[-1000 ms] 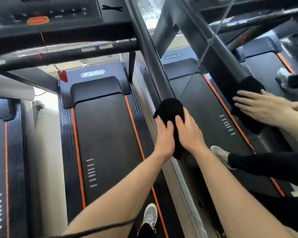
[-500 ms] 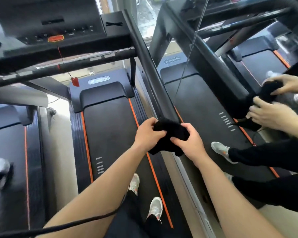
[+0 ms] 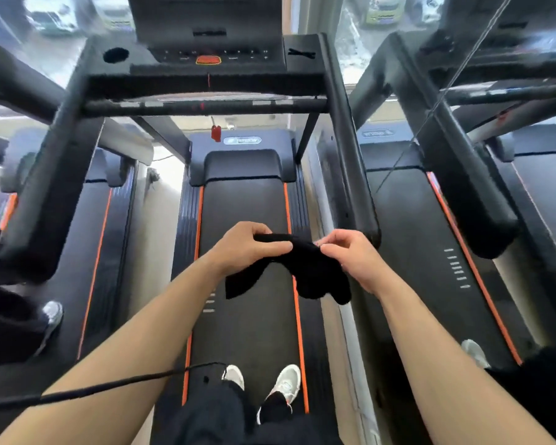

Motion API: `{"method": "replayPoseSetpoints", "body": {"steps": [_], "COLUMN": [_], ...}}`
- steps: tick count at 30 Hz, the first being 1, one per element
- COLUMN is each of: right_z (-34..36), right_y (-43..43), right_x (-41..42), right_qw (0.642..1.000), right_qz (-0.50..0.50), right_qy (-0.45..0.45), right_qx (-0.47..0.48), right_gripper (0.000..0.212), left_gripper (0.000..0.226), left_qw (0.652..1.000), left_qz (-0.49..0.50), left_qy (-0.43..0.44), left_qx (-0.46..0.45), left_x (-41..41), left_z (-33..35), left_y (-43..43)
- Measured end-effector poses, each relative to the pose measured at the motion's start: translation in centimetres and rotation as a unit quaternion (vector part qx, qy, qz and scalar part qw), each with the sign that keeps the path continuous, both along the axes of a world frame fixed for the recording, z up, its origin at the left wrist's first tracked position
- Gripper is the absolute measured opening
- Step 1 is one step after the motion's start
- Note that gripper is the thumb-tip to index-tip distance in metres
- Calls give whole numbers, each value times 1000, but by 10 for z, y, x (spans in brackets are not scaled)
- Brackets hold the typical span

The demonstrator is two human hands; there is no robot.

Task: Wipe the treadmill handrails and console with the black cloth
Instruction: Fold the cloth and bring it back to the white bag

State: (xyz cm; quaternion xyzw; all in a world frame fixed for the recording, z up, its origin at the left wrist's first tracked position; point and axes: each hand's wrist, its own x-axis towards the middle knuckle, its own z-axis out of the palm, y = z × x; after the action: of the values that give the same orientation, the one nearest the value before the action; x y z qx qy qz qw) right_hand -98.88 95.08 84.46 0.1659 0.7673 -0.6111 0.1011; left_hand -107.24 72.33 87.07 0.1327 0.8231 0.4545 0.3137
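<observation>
The black cloth (image 3: 305,271) hangs in the air over the treadmill belt (image 3: 247,207), held between both hands. My left hand (image 3: 247,248) grips its upper left end with curled fingers. My right hand (image 3: 357,258) pinches the other end between thumb and fingertips. Neither hand touches the machine. The right handrail (image 3: 350,162) runs down to an end just right of my right hand. The left handrail (image 3: 55,175) is at the left. The console (image 3: 206,56) with an orange button sits at the top centre.
A crossbar (image 3: 206,106) spans below the console, with a red safety clip (image 3: 216,133) hanging from it. Mirrors on both sides repeat the treadmill. My feet in pale shoes (image 3: 283,380) stand on the belt. A black cable (image 3: 109,383) crosses my left forearm.
Both hands have come off the right handrail with the cloth and moved left to the middle over the belt. The view has swung to face the console squarely.
</observation>
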Motion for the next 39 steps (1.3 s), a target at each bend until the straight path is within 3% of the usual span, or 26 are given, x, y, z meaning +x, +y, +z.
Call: {"method": "replayPoseSetpoints", "body": {"steps": [3,6,12,15,19,24,28,32,39], "right_z": [6,9,17,17,11,-4,-20,-25,-19], "right_y": [-31,-69,-169,-223,-285,-347,-397,-455,-547], "right_x": [-17,-36,-73,-89,-104,-105,-100,-78,0], "right_qw": [998,992,950,904,825,719,651,583,475], "right_qz": [53,116,251,336,435,546,647,720,819], "right_qy": [-4,6,22,35,72,82,131,175,175], "right_qx": [16,42,182,260,353,423,376,335,271], "right_gripper": [15,20,37,30,13,34,44,40,46], "left_gripper": [36,11,38,41,26,18,26,33,21], "left_qw": [998,993,981,977,973,956,912,866,722], "left_qz": [50,35,47,69,137,234,355,452,669], "left_qy": [35,77,97,78,61,24,12,-43,-95], "left_qx": [-31,-85,-161,-184,-175,-177,-204,-207,-150], "left_x": [-5,-5,15,29,56,104,157,220,384], "left_z": [2,0,-7,-12,-17,-23,-24,-23,-34], "left_y": [-41,-88,-179,-227,-284,-348,-385,-403,-403]}}
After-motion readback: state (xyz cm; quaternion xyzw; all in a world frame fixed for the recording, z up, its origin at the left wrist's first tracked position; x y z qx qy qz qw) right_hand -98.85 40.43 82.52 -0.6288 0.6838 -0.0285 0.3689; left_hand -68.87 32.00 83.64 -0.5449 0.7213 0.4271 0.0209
